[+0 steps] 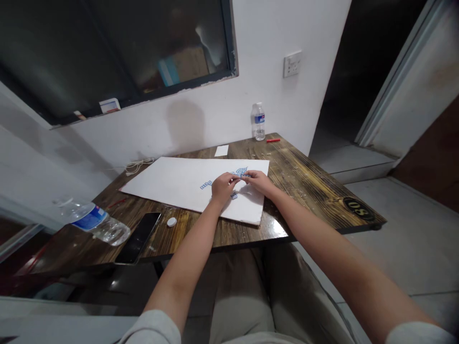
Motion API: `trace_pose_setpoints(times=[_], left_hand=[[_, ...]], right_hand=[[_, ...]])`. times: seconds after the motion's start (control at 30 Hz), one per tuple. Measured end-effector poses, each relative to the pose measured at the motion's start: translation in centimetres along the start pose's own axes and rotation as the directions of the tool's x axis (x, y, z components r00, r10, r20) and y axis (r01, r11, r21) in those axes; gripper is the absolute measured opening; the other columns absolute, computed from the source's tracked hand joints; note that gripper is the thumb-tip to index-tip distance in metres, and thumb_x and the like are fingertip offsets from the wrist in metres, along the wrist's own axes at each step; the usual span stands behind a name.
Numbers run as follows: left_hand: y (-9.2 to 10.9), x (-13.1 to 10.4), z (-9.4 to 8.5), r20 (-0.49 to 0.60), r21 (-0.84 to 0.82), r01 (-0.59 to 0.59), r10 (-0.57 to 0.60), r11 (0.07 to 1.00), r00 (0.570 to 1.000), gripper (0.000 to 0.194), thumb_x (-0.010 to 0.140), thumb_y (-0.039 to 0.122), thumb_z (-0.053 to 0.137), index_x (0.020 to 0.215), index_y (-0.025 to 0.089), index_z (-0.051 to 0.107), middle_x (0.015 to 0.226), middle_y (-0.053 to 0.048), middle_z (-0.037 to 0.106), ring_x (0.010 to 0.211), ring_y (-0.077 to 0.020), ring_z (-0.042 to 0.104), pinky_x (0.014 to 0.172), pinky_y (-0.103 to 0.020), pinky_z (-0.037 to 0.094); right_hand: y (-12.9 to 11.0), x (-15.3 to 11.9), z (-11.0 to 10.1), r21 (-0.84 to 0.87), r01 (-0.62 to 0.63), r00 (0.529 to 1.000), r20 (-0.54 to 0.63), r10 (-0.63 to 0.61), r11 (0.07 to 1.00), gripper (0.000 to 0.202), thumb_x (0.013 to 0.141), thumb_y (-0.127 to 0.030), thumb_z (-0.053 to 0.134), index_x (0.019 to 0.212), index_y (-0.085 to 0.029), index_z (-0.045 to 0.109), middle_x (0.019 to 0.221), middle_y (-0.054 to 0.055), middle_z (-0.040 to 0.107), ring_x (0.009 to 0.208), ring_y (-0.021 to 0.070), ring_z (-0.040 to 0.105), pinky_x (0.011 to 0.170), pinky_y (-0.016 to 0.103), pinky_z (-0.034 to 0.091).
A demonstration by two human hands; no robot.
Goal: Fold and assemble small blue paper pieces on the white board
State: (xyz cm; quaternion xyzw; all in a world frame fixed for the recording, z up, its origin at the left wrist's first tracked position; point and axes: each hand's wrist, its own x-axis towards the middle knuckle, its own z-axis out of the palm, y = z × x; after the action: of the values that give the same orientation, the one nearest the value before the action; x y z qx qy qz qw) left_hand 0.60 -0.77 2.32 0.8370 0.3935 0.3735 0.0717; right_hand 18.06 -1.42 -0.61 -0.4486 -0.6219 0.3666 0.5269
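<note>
Over the right part of a white board (172,179), my left hand (222,187) and my right hand (261,181) meet at the fingertips. Both are closed in a pinch on what looks like a small blue piece (241,176), too small to name its kind. Just behind the fingers lies a cluster of blue pieces (243,170) with a striped look. A few more blue pieces (206,185) lie left of my left hand. Another blue piece (234,196) rests below the hands, partly covered by my left hand.
On the dark wooden table (304,191), a water bottle (96,222) lies at the left near a phone (139,238) and a white cap (171,222). Farther back are an upright bottle (259,122), a red pen (273,140), a white card (221,151) and a white cable (138,165).
</note>
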Motion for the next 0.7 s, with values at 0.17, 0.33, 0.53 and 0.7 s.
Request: trace_pose_setpoints(times=[0.17,0.33,0.53,0.7], left_hand=[[-0.11,-0.01,0.13,0.015,0.011,-0.012,0.012,1.0,1.0,0.008,0.085,0.024,0.066,0.088,0.022,0.073,0.085,-0.002,0.071,0.076,-0.0155,0.062,0.072,-0.028,0.045],[-0.22,0.0,0.21,0.019,0.016,0.006,-0.006,1.0,1.0,0.007,0.083,0.027,0.068,0.086,0.022,0.073,0.083,-0.002,0.07,0.073,-0.0151,0.06,0.071,-0.028,0.046],[-0.36,0.11,0.12,0.047,-0.019,0.0,0.001,1.0,0.999,0.01,0.085,0.025,0.064,0.087,0.021,0.073,0.084,-0.003,0.071,0.075,-0.0153,0.06,0.074,-0.029,0.047],[-0.37,0.13,0.16,0.057,-0.038,-0.004,0.006,0.999,0.998,0.011,0.086,0.022,0.062,0.088,0.021,0.073,0.083,-0.003,0.07,0.076,-0.0156,0.061,0.075,-0.029,0.048]], right_hand=[[0.2,0.16,-0.04,-0.02,0.006,1.0,0.004,-0.005,1.0,0.036,0.069,-0.054,0.063,0.065,-0.019,0.06,0.059,-0.001,0.054,0.061,0.0146,0.047,0.064,0.028,0.037],[0.4,0.25,-0.09,-0.052,0.003,1.0,0.005,-0.003,0.999,0.038,0.068,-0.056,0.063,0.069,-0.018,0.062,0.06,-0.001,0.055,0.061,0.0149,0.048,0.063,0.028,0.036],[0.27,0.2,-0.11,-0.094,0.0,1.0,-0.008,-0.001,0.996,0.035,0.07,-0.053,0.063,0.072,-0.019,0.064,0.061,-0.001,0.057,0.063,0.0157,0.05,0.064,0.028,0.037],[0.22,0.19,-0.06,-0.1,0.0,1.0,-0.014,-0.001,0.995,0.032,0.071,-0.05,0.063,0.071,-0.018,0.065,0.06,-0.001,0.057,0.063,0.0156,0.05,0.064,0.028,0.037]])
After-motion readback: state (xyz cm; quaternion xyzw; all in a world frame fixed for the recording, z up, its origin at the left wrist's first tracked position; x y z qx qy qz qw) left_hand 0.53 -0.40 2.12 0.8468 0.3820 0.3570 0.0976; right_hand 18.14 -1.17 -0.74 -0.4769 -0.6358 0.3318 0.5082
